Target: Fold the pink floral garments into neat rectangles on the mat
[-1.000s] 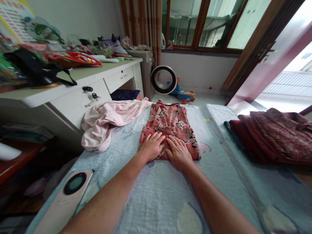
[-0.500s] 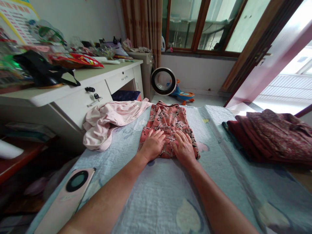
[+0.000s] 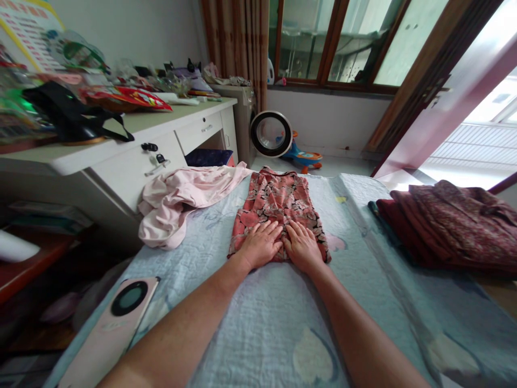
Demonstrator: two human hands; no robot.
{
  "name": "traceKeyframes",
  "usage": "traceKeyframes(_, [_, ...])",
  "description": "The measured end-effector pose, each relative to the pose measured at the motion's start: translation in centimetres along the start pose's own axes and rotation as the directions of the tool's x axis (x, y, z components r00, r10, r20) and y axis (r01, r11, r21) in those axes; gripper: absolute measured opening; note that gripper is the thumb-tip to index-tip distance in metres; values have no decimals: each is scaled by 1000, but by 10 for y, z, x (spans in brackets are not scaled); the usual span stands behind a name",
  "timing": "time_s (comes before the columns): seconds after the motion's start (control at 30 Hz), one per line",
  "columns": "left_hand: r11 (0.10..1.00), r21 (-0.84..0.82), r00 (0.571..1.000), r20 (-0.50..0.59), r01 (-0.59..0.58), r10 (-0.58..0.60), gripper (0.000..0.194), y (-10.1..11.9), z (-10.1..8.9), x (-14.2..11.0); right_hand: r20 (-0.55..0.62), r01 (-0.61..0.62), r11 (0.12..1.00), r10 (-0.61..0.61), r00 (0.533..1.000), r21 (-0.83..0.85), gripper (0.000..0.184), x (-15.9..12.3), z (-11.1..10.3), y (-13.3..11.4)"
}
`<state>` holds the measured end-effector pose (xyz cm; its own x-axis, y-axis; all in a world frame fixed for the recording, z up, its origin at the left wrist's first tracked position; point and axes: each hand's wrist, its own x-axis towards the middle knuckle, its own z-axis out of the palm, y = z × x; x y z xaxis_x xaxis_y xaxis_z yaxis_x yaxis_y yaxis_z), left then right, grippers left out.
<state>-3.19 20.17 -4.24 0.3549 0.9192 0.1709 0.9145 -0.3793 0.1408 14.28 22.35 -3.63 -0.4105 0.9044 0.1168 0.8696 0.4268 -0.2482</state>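
Note:
A red floral shirt (image 3: pixel 278 188), folded into a narrow rectangle with its collar at the far end, lies on a pale blue bedspread (image 3: pixel 258 323). My left hand (image 3: pixel 262 243) rests flat on the near left part of the shirt, fingers stretched out. Close beside it, my right hand (image 3: pixel 302 243) presses flat on the near right part, also with fingers extended. Neither hand grips the cloth. The shirt's near edge is partly hidden under my palms and wrists.
Left of the shirt lies a crumpled pale pink garment (image 3: pixel 173 202). A pink phone (image 3: pixel 109 334) sits at the bed's left edge. To the right is a stack of folded dark red clothes (image 3: pixel 452 231). A cluttered white desk (image 3: pixel 161 126) stands at the left, with a washing machine (image 3: pixel 242 116) beyond.
My left hand has slid right, towards the middle of the shirt, and my right hand has shifted slightly nearer to it. The shirt stays in place.

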Motion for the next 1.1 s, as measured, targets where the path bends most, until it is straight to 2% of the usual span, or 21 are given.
traceKeyframes(0.13, [1000, 1, 1000, 6, 5, -5, 52, 1, -1, 0, -63, 29, 999, -27, 998, 31, 43, -1, -3, 0])
traceKeyframes(0.3, [1000, -22, 1000, 0, 10, -10, 53, 2, -2, 0, -231, 79, 996, -65, 971, 51, 38, -2, -12, 0])
traceKeyframes(0.53, [1000, -9, 1000, -4, -4, 4, 53, 2, -2, 0, -110, 50, 999, -49, 993, 11, 35, 1, -4, 4])
traceKeyframes(0.73, [1000, -13, 1000, 4, 5, -5, 51, 4, -5, 0, -111, 48, 999, -46, 993, 19, 35, 2, -4, 4])
traceKeyframes(0.97, [1000, -26, 1000, 16, 9, -9, 54, 4, -6, 0, -247, 126, 988, -100, 964, 90, 34, 0, -4, 8])
traceKeyframes(1.1, [1000, -19, 1000, 16, -2, 2, 55, 2, -2, 0, -142, 152, 985, -140, 980, 78, 36, 0, -2, 7])
